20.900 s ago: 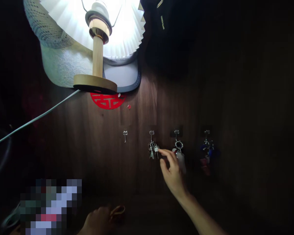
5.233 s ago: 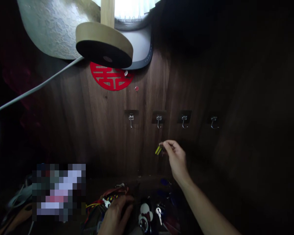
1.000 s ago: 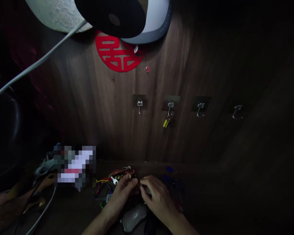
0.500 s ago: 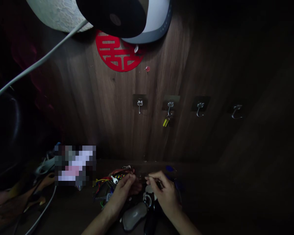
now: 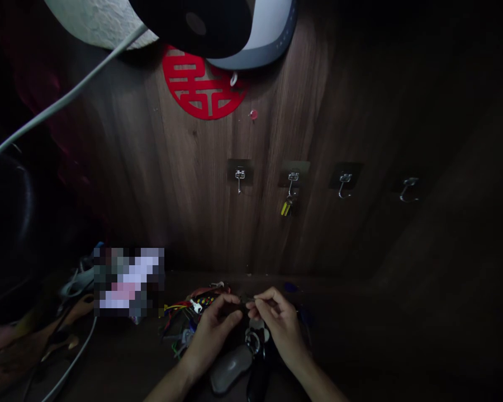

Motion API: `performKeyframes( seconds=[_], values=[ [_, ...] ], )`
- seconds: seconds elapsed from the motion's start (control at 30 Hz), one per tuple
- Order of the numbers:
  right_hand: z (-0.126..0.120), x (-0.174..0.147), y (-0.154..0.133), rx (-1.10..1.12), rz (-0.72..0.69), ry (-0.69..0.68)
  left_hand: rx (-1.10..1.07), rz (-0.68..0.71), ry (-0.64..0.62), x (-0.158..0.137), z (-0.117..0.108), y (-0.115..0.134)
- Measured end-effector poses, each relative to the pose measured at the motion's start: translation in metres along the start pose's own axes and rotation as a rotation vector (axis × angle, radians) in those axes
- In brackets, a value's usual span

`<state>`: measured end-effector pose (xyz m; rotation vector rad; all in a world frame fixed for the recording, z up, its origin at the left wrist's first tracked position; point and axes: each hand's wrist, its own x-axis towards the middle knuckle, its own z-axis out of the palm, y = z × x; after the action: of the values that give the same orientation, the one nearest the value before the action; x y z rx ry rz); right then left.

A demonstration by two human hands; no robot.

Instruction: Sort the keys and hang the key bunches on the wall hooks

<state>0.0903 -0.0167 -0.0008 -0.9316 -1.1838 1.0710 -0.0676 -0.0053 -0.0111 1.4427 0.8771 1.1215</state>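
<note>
My right hand point(image 5: 280, 324) is closed, thumb and forefinger pinching something small and dark that I cannot make out. Facing it, my left hand point(image 5: 218, 326) has its thumb spread away from the curled forefinger, and that fingertip comes close to the pinched thing. Below and between the hands lies a metal key ring point(image 5: 252, 341) with pale round tags and a grey oval fob or case point(image 5: 231, 369) beside it. A long black piece point(image 5: 256, 382) lies under the ring. Just left of my left hand is a heap of colourful cords point(image 5: 178, 310) with a silver key point(image 5: 196, 305).
Several metal hooks are on the wooden wall, and a yellow-headed key point(image 5: 285, 208) hangs from one hook point(image 5: 293, 184). Caps point(image 5: 272, 39) and a red paper cutout point(image 5: 184, 92) are higher up. A white cable point(image 5: 67, 100) crosses the left. A blue piece point(image 5: 290, 287) lies behind my right hand.
My left thumb and forefinger, together before, have come apart. My right hand keeps its pinch and has barely shifted. The camera view has moved slightly.
</note>
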Motion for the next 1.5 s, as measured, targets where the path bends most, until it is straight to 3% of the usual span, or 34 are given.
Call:
performKeyframes(
  seconds=[0.23, 0.4, 0.53, 0.7, 0.9, 1.0, 1.1, 1.17, 1.33, 1.5],
  values=[
    [0.0, 0.002, 0.004, -0.017, 0.031, -0.014, 0.087, 0.093, 0.042, -0.001, 0.0, 0.004],
    [-0.005, 0.005, 0.007, -0.15, 0.05, -0.019, 0.15, 0.117, 0.089, -0.004, -0.002, 0.011],
    [-0.008, 0.006, 0.004, -0.307, -0.088, 0.01, 0.135, 0.072, 0.056, -0.006, -0.003, 0.015],
    [-0.003, 0.003, -0.009, -0.436, -0.238, -0.071, 0.131, 0.056, -0.011, -0.006, -0.002, 0.014],
    [0.0, 0.001, -0.013, -0.401, -0.271, -0.091, 0.098, 0.044, 0.034, -0.004, 0.001, 0.012],
    [-0.005, 0.006, -0.009, -0.347, -0.234, -0.043, 0.118, 0.008, 0.126, -0.002, -0.002, 0.011],
    [-0.012, 0.012, -0.008, -0.282, -0.199, 0.05, 0.236, 0.069, 0.162, -0.003, -0.006, 0.008],
    [-0.016, 0.016, -0.011, -0.246, -0.181, 0.112, 0.35, 0.131, 0.105, -0.004, -0.007, 0.005],
    [-0.025, 0.025, -0.03, -0.231, -0.178, 0.223, 0.66, 0.177, -0.186, -0.01, -0.003, 0.004],
    [-0.032, 0.041, -0.057, -0.268, -0.258, 0.296, 0.76, 0.239, -0.235, -0.011, 0.0, 0.005]
  ],
)
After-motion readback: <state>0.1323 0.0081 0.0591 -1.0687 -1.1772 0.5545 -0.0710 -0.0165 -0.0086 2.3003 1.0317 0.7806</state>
